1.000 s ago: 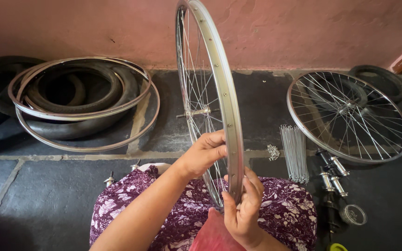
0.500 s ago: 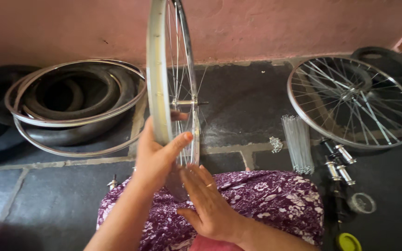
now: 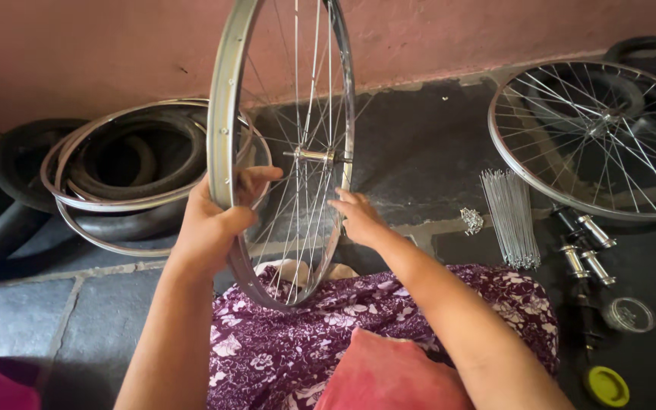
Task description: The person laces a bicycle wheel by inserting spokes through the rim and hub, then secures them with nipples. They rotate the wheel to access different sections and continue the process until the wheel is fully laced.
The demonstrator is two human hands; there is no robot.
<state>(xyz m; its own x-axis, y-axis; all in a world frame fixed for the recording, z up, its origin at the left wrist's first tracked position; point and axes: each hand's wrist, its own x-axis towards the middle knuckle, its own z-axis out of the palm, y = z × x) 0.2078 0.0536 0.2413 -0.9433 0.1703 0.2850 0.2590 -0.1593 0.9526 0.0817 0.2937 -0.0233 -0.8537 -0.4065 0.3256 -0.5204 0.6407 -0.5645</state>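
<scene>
Over the lap, on purple floral cloth: silver spoked bicycle wheel [image 3: 286, 152] held upright.
Left hand [image 3: 214, 220] closed around the near rim, thumb over the edge. Right hand [image 3: 357, 216] loosely open, fingers touching spokes on the far side, gripping nothing. Second spoked wheel [image 3: 594, 137] flat on the dark stone floor [image 3: 419, 152]; loose spoke bundle [image 3: 509, 216] beside it; black tyres with bare rims [image 3: 127, 171] at left.

far L: tyres+bare rims [image 3: 127, 182] | far R: spoked wheel [image 3: 597, 137] | R: loose spokes [image 3: 510, 216], hubs [image 3: 586, 243] | near R: yellow lid [image 3: 607, 386]
</scene>
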